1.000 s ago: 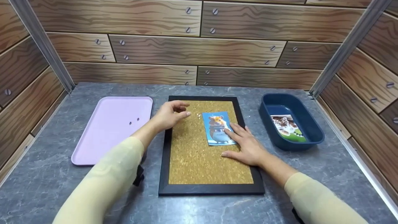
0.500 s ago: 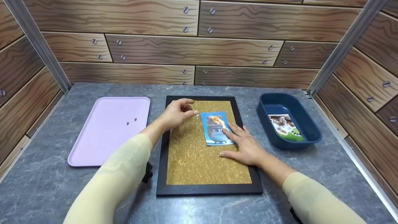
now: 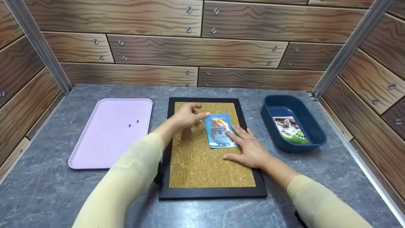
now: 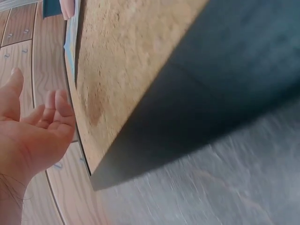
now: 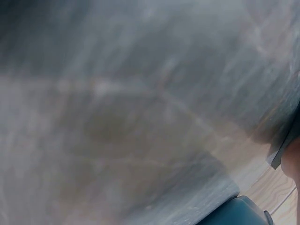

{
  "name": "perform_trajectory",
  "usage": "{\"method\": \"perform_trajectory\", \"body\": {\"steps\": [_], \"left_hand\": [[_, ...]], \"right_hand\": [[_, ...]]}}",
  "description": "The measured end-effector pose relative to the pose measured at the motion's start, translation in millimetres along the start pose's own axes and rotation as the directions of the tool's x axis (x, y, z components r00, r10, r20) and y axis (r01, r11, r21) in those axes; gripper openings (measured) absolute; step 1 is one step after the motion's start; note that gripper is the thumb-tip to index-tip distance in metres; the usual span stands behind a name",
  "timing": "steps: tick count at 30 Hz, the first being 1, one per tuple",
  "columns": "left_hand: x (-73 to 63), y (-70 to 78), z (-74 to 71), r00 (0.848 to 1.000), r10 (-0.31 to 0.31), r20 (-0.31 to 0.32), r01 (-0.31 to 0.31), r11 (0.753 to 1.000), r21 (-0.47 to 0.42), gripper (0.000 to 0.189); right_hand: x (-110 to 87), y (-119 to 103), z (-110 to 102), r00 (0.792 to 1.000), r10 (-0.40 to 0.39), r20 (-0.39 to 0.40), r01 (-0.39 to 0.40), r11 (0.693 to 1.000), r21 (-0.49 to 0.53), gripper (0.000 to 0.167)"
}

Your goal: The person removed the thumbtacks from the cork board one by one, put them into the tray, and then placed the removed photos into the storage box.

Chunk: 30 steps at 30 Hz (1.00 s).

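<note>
A blue picture card [image 3: 218,131] showing a hamster lies on a cork board [image 3: 205,171] with a black frame. My right hand [image 3: 248,147] rests with spread fingers across the card's right edge and the cork. Near the card's upper left corner is my left hand [image 3: 190,116], its thumb tip at that corner. In the left wrist view, the thumb and loosely bent fingers of the left hand [image 4: 37,122] stand apart, with nothing visible between them. Whether the thumb touches the card cannot be told.
On the left lies a lilac tray [image 3: 107,136] with two tiny dark pieces [image 3: 133,123]. To the right stands a dark blue bin [image 3: 316,129] with another picture card [image 3: 290,129] inside. Wood-patterned walls surround the grey table [image 3: 205,212] at back and sides.
My left hand has moved right over the cork to the card's upper left corner, covering the small white specks seen there before. The right hand and the card have stayed in place.
</note>
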<state>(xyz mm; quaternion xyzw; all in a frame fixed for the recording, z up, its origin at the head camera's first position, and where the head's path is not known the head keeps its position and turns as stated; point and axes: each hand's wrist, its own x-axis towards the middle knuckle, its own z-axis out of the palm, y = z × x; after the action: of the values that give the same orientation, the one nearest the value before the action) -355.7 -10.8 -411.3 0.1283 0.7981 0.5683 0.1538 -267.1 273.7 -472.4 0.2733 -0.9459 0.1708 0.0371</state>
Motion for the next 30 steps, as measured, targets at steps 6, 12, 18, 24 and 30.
{"method": "perform_trajectory", "body": {"steps": [6,12,18,24,30], "left_hand": [[6.0,-0.4,6.4,0.993,-0.117,-0.006,0.117,0.993,0.021,0.08],[8.8,-3.3,7.2,0.982,-0.187,-0.01,0.187,0.982,0.015,0.085],[10.2,-8.6,5.0,0.989,-0.15,-0.001,0.15,0.987,0.061,0.08],[13.6,-12.0,3.9,0.993,-0.118,0.022,0.115,0.987,0.116,0.079],[18.5,-12.4,3.2,0.994,-0.101,0.051,0.089,0.974,0.21,0.073]], "right_hand": [[0.1,-0.4,-1.4,0.999,0.031,0.031,-0.031,0.999,-0.006,0.098],[-0.2,-1.2,-1.2,0.999,0.024,0.024,-0.023,1.0,-0.004,0.097],[-0.4,-0.1,-1.0,1.0,0.006,0.007,-0.005,1.0,-0.006,0.095],[-0.5,0.1,-1.1,1.0,0.002,0.008,-0.002,1.0,-0.01,0.096],[-1.0,0.2,-1.6,1.0,0.005,0.01,-0.004,1.0,-0.009,0.097]]}}
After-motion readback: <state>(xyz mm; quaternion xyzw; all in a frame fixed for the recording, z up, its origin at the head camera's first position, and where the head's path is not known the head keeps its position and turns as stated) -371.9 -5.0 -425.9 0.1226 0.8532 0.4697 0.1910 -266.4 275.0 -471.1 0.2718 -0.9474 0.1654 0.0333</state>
